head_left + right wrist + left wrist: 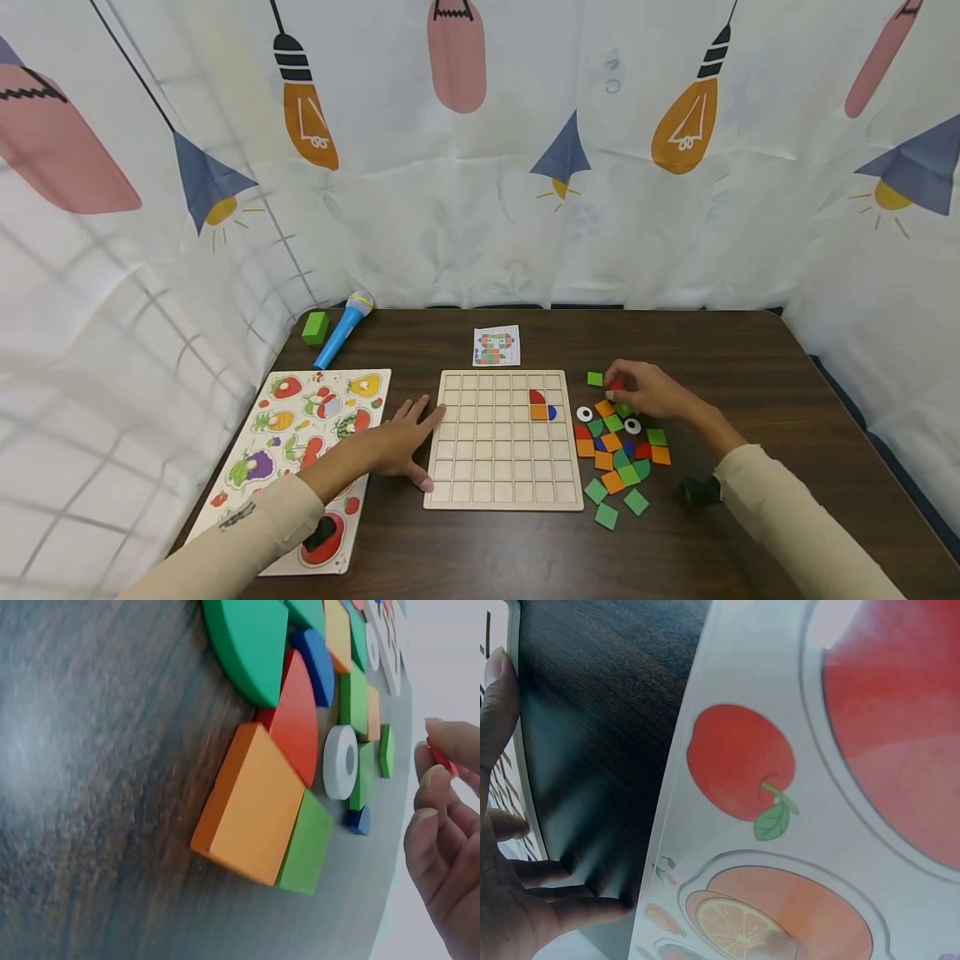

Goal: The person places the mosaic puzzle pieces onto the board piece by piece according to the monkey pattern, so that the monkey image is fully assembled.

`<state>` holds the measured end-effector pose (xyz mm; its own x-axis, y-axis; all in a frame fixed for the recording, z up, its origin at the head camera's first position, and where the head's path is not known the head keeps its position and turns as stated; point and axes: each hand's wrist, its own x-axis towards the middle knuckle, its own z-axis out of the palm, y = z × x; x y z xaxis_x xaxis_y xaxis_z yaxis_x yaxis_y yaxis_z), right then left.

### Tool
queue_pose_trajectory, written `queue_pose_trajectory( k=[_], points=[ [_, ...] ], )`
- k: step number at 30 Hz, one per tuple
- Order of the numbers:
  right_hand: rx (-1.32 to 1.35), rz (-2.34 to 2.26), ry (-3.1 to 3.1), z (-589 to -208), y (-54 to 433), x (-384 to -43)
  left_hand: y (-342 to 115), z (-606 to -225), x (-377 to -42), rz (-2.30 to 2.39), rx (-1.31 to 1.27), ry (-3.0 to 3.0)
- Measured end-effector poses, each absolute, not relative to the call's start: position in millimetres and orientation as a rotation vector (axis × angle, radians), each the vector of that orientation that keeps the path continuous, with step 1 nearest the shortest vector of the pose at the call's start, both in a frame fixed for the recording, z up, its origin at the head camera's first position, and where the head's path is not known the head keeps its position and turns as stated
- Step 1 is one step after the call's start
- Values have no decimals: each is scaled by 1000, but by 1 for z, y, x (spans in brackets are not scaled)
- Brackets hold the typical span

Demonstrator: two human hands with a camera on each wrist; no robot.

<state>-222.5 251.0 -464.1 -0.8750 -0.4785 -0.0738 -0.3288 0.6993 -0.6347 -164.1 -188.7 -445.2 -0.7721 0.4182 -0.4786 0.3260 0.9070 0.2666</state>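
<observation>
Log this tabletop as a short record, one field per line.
Left hand: left hand touching the left edge of the grid board
Right hand: right hand pinching a red piece
On board: red quarter-round, orange square, blue half-round
Right of board: loose colored pieces, two white rings
Beyond board: small pattern card
Left side: fruit-picture board; beyond it, blue microphone and green block
</observation>
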Motion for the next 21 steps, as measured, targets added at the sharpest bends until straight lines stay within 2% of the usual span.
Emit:
queue_pose_trajectory(
  k=[21],
  points=[
    [-719, -1141, 2479, -461, 229, -211, -191, -452, -168, 218, 534, 2518]
  ],
)
